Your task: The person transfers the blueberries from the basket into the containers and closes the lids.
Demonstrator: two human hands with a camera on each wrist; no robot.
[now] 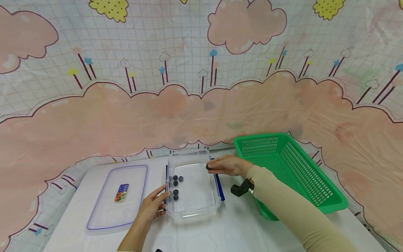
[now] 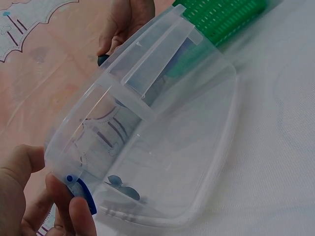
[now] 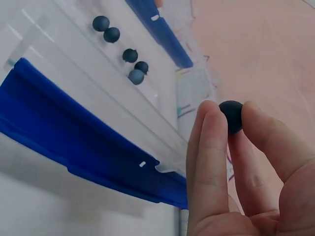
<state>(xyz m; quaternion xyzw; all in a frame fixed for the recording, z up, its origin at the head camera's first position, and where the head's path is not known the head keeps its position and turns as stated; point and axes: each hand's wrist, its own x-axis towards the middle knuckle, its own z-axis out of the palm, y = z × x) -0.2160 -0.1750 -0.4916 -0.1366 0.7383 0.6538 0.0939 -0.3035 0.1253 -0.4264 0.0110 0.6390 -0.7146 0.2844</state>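
Left hand: While the right hand carries a ball, the left hand (image 1: 152,206) grips the box at its near left side, thumb on the rim, fingers curled round the left latch (image 2: 86,196).
Lid: off, lying flat on the white table (image 1: 189,243) to the left of the box; clear lid (image 1: 105,208) with blue edging, coloured label (image 1: 121,193) on top.
Box: clear box (image 1: 196,189), standing on the table in the middle, top uncovered. Right latch (image 1: 219,187) hangs outward.
Near pair: two dark balls (image 1: 175,197), blueberry-like, touching, on the box floor by the left wall.
Far group: three more balls (image 1: 181,179) just beyond, same left side, clustered close.
Right hand: right hand (image 1: 230,165) reaches in from the right to the far right rim, thumb and fingertips pinching one ball. Hands well apart.
Held ball: sixth dark ball (image 3: 231,117), between fingertips, not yet let go. Can't tell if it's inside the rim line or above it.
Progress: five in, one in hand. My read: partway through the loading; final count can't be told.
Basket: green basket (image 1: 315,171), right of the box, reaching farther back.
Backdrop: cloud-print cloth (image 1: 176,119) behind everything.
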